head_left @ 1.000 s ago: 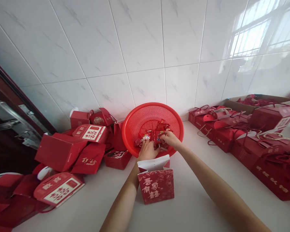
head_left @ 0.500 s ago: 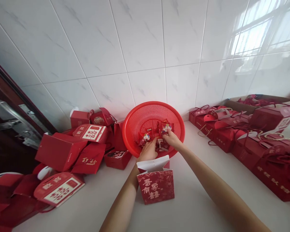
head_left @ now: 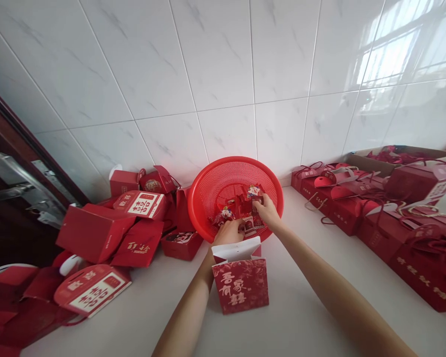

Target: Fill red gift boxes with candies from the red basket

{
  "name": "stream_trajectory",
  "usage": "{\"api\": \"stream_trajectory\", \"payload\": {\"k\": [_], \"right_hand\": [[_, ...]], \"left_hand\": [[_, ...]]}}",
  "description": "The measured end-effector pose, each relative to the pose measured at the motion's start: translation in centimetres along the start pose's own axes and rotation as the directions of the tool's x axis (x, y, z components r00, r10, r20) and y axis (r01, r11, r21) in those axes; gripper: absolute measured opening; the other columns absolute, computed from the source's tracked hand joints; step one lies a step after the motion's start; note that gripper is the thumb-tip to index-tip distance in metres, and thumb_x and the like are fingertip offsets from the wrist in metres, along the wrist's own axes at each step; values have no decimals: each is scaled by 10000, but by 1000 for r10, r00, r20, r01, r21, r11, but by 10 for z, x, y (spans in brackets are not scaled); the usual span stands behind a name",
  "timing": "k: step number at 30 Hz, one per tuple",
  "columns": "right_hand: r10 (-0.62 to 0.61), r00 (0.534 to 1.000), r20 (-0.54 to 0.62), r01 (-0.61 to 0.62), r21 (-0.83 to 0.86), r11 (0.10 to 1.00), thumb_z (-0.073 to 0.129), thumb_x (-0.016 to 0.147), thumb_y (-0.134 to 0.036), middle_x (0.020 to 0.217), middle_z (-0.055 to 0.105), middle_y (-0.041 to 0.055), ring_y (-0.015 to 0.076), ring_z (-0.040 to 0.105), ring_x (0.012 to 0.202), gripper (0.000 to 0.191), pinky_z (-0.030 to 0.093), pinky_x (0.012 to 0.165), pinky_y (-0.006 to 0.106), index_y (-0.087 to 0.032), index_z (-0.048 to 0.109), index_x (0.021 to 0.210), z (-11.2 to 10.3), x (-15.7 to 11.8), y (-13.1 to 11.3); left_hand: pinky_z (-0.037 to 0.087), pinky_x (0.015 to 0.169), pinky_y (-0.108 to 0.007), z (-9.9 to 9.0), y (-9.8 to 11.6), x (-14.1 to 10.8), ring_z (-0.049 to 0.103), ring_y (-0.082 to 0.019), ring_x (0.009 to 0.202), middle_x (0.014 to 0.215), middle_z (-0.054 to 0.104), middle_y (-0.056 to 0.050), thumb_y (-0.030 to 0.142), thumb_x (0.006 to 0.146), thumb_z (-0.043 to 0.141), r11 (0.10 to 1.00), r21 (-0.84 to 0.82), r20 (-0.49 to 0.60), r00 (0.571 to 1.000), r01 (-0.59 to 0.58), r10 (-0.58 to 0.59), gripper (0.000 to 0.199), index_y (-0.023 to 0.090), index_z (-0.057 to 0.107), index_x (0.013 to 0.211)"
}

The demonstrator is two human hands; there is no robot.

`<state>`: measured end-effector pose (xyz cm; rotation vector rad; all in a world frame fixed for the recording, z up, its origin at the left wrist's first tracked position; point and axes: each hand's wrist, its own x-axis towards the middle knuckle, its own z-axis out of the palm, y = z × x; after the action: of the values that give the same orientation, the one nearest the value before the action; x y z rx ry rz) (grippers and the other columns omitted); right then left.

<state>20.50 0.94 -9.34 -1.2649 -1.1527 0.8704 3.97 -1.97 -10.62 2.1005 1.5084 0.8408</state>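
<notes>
My right hand [head_left: 268, 212] is inside the far half of the red basket [head_left: 234, 173], thumb and fingers brought narrow on what looks like a small red packet [head_left: 257, 199]; a fingertip pinch seems enough for something so light. My left hand [head_left: 228, 233] reaches over the basket's near rim among the other packets [head_left: 227, 214], fingers bent down; they are partly hidden, so I cannot tell whether they close on one.

The basket sits near the wall edge of the bench [head_left: 301, 322], probably because the tiles [head_left: 226, 129] behind would stop it from sliding away. The packets gather in its bottom, where the sloping sides would naturally bring them.

Just in front of the basket, nearer me, the open red box [head_left: 241, 287] stands upright by itself, its white-lined mouth upward. My forearms pass on either side of it, I suppose so as not to knock it over.

Towards the bench's left end, by the door [head_left: 7, 208], red boxes [head_left: 92, 233] lie in a loose heap, many tipped. Along the right side, handled boxes [head_left: 382, 235] are lined up closely, perhaps to save room, with a carton [head_left: 367, 165] behind them.
</notes>
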Motion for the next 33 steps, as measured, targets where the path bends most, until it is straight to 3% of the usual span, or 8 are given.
{"api": "stream_trajectory", "payload": {"k": [4,9,12,16,21,26,30,33], "right_hand": [[-37,999,30,34,100,994,583,723,-354,716,604,-24,184,595,649,174,471,593,301,-251,464,798,1,-5,-9],[-39,986,163,-32,415,909,690,664,-403,679,686,0,164,610,590,268,513,595,304,-228,523,780,-5,-8,-22],[-11,990,142,-66,524,849,738,619,-405,656,685,0,148,595,556,294,510,573,293,-219,554,753,-10,-5,-31],[22,995,95,-74,599,798,760,592,-361,627,671,-2,131,576,516,277,494,541,273,-206,579,732,-19,-1,-43],[1,999,50,-32,627,779,758,595,-352,622,665,4,132,580,540,252,496,553,272,-209,572,687,-31,0,-57],[-51,997,53,8,607,795,765,624,-384,625,658,12,134,566,513,281,493,549,291,-207,563,705,-39,0,-66],[-62,997,48,19,612,791,751,631,-368,628,663,17,135,567,527,258,487,545,281,-203,573,719,-43,-1,-72],[-48,998,43,10,627,779,744,613,-331,615,661,11,128,565,530,232,490,545,266,-200,575,703,-46,-2,-75]], "left_hand": [[534,880,-344,-6,8,4,722,-269,947,923,786,-89,62,746,611,1000,2,75,997,-10,10,281,185,778,935],[528,944,-313,-21,13,23,709,-207,1012,1058,772,-82,51,812,551,989,-145,-1,999,37,-37,293,163,750,996],[547,905,-306,-30,12,41,711,-199,996,1071,768,-85,55,811,544,988,-148,-3,999,51,-52,291,152,742,1001],[567,813,-301,-39,13,66,726,-215,887,920,783,-77,86,746,620,994,-97,89,995,44,-35,201,151,757,877],[534,863,-297,-33,28,96,702,-237,951,936,778,-55,130,693,646,999,-12,197,980,-29,31,157,175,755,796],[531,782,-275,-6,44,113,686,-241,893,828,755,-20,217,629,733,995,51,366,929,-89,64,143,215,738,772],[507,587,-270,9,46,120,654,-212,652,668,699,-12,234,610,745,993,84,542,840,-84,25,131,217,710,736],[485,556,-266,11,44,125,622,-191,598,613,664,1,195,594,719,992,108,619,785,-71,-11,86,209,697,676]]}}
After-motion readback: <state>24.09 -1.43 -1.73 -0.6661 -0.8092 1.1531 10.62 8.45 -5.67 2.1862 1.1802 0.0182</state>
